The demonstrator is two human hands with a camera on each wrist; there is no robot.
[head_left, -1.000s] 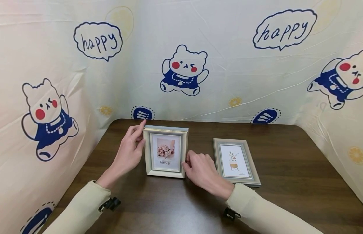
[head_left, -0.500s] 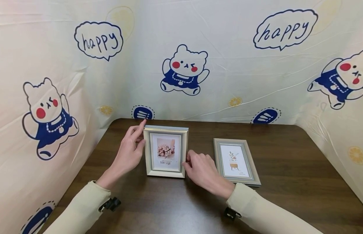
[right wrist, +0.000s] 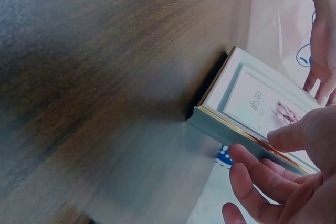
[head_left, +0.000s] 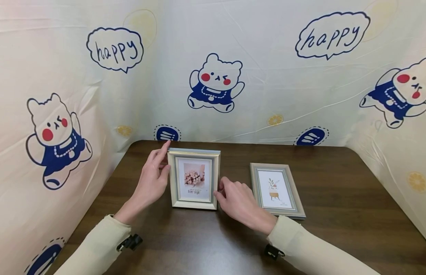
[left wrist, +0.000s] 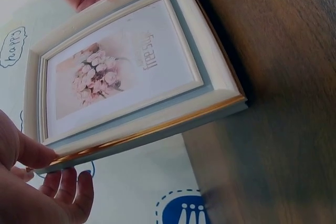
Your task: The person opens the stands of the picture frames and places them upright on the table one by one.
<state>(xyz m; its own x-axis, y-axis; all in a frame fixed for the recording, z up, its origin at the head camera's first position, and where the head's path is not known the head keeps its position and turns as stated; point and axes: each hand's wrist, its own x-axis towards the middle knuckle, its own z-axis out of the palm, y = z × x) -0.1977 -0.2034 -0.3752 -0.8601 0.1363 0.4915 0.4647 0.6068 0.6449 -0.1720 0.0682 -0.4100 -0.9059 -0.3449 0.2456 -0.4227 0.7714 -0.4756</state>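
Observation:
A cream picture frame (head_left: 195,183) with a blue-grey inner border and a photo of pink roses stands upright on the brown table, its front toward me. My left hand (head_left: 152,179) grips its upper left side; in the left wrist view the thumb lies at the front edge and the fingers are along the side. Lower on the opposite side, my right hand (head_left: 238,198) pinches the edge, with the thumb (right wrist: 289,136) on the front in the right wrist view. The back of this frame is hidden. A second picture frame (head_left: 276,191), showing a plant drawing, lies face up beside my right hand.
The dark wooden table (head_left: 347,214) has rounded far corners. A pale curtain (head_left: 268,34) printed with bears and the word happy hangs around its back and sides. Black devices are strapped at both sleeve cuffs.

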